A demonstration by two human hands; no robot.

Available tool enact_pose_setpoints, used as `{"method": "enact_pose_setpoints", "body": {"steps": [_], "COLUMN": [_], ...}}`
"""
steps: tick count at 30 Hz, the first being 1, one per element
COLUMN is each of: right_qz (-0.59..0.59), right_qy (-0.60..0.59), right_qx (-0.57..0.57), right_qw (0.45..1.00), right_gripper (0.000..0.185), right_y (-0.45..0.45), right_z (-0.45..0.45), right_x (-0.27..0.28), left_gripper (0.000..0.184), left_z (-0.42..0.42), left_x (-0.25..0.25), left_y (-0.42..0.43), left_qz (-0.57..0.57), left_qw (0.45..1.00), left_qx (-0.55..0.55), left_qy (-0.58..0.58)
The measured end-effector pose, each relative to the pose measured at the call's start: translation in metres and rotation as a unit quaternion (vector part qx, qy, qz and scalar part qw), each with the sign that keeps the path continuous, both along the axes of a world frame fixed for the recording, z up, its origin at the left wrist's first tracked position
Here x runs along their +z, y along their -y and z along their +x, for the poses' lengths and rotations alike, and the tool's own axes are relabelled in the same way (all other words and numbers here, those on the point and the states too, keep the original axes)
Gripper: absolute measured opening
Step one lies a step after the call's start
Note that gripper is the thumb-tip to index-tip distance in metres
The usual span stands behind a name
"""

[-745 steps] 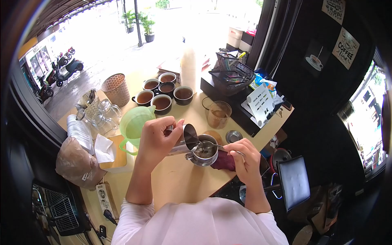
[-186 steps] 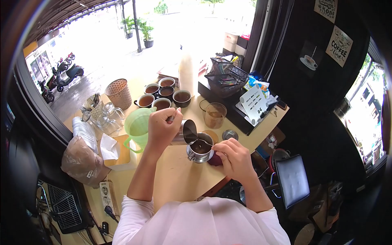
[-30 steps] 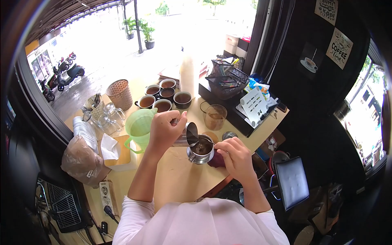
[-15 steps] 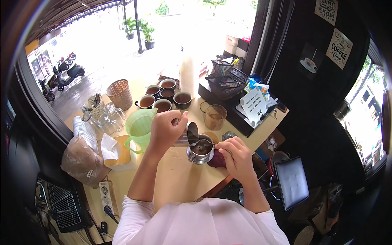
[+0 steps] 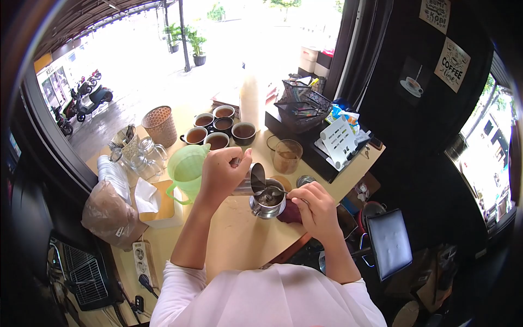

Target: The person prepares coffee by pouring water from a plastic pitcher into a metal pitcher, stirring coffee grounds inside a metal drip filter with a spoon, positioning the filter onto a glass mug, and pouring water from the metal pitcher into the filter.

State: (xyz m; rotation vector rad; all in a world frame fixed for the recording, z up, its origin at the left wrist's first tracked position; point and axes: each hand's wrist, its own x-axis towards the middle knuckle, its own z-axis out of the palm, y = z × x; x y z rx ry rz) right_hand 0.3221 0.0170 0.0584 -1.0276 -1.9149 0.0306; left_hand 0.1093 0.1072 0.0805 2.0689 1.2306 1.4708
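My left hand (image 5: 222,168) is closed around a stainless steel cup (image 5: 251,182), which is tilted with its mouth over a metal pot (image 5: 268,211). Dark liquid with bits on the surface shows inside the pot. From the right, my right hand (image 5: 316,206) pinches the handle of a spoon (image 5: 282,191), its bowl end inside the pot. A green plastic pitcher (image 5: 184,169) stands just left of my left hand. Behind the pot is a glass mug (image 5: 287,152) with brown contents. A dark red cloth (image 5: 290,212) lies by the pot, partly under my right hand.
Several cups of brown drink (image 5: 244,133) stand at the back beside a tall white bottle (image 5: 250,101). Left are glass jars (image 5: 146,163), a tissue box (image 5: 162,204) and a woven basket (image 5: 160,126). A black mesh organizer (image 5: 300,109) and white stand (image 5: 339,141) sit right.
Both hands stay almost in place. The spoon and the liquid's surface in the pot look slightly different; the steel cup remains tilted.
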Motion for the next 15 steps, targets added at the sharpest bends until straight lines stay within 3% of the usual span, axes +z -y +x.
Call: {"method": "enact_pose_setpoints", "body": {"steps": [15], "right_qz": [-0.012], "right_qy": [-0.011], "right_qx": [0.010], "right_qw": [1.000], "right_gripper": [0.007], "right_y": [0.0008], "right_z": [0.0005], "right_x": [-0.0024], "left_gripper": [0.041], "left_z": [0.0007], "left_x": [0.0007], "left_y": [0.0003], "left_qz": [0.000], "left_qw": [1.000], "left_qx": [-0.002], "left_qy": [-0.003]}}
